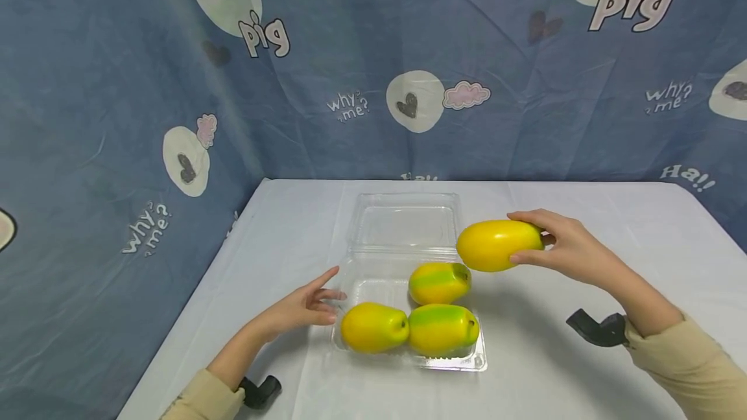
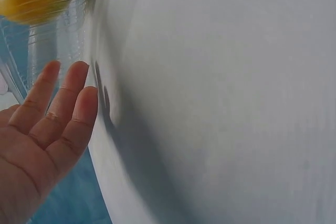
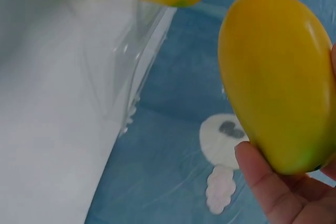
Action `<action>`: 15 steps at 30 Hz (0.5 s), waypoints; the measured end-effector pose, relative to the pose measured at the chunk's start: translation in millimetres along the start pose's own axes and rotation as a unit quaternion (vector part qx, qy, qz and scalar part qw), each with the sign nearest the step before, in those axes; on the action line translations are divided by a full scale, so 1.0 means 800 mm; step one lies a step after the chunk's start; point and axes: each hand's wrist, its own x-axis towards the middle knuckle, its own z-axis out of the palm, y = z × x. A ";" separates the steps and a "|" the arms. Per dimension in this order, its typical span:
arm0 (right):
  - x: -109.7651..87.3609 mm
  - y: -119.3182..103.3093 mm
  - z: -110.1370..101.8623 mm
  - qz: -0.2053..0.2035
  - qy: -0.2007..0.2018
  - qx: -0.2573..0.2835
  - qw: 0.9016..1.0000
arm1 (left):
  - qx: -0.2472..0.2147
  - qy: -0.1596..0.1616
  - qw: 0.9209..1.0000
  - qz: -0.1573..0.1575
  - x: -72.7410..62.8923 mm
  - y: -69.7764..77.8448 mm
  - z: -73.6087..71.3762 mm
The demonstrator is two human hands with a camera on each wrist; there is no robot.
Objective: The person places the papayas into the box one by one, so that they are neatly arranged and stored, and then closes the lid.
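Observation:
My right hand (image 1: 574, 248) grips a yellow papaya (image 1: 496, 246) by its right end, thumb on the near side and fingers on the far side. It is held above the table, right of a clear hinged plastic box (image 1: 478, 360). Inside the box's base lie a green-streaked papaya (image 1: 439, 282) at the back, another streaked papaya (image 1: 443, 330) at front right and a mostly yellow papaya (image 1: 373, 328) at front left. Beside the box's left wall is my left hand (image 1: 300, 308), fingers spread and holding nothing; whether its fingertips touch the plastic I cannot tell.
The box's clear lid (image 1: 406, 225) lies folded back behind the base. A white cloth (image 1: 280, 225) covers the table. Blue printed fabric (image 1: 327, 37) hangs behind and at the left. Black wrist mounts (image 1: 598, 329) stick out from both sleeves.

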 end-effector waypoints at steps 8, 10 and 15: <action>0.022 -0.021 0.013 0.014 -0.017 -0.007 1.000 | -0.006 -0.001 1.000 0.006 0.001 0.000 0.007; 0.027 -0.026 0.018 0.012 -0.023 -0.002 1.000 | -0.008 -0.001 1.000 0.007 0.001 0.000 0.008; 0.040 -0.039 0.031 -0.009 -0.037 0.010 0.999 | -0.008 -0.001 1.000 0.011 0.002 0.001 0.011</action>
